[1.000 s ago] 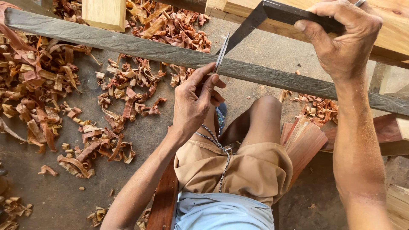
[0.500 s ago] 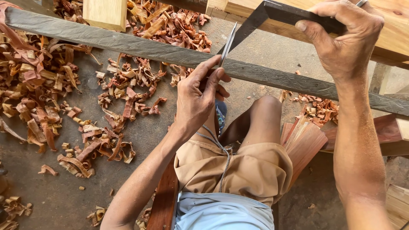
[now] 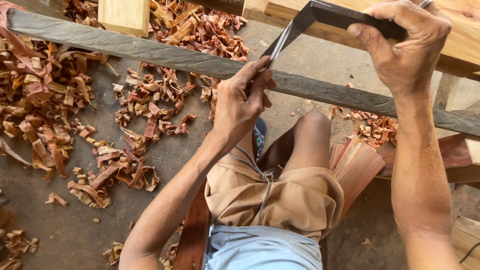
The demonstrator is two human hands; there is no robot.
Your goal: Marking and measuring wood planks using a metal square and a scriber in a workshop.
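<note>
A long, rough grey wooden strip [image 3: 150, 52] runs across the view from upper left to right. My right hand [image 3: 405, 45] grips the dark stock of a try square [image 3: 350, 17] at the top right. The square's thin metal blade [image 3: 285, 40] slants down onto the strip. My left hand [image 3: 240, 102] rests on the strip at the blade's lower end. Its fingertips are pinched on what looks like a short dark pencil, mostly hidden. My bent knee [image 3: 312, 130] and tan shorts [image 3: 280, 200] lie below the strip.
Reddish wood shavings [image 3: 55, 115] litter the concrete floor on the left and under the strip. A pale wooden block [image 3: 125, 15] stands at the top. A light wooden beam [image 3: 465, 35] crosses the top right, with reddish boards [image 3: 360, 165] beside my leg.
My left hand has crept slightly up and to the right along the blade, covering more of it. My right hand and the square have stayed put.
</note>
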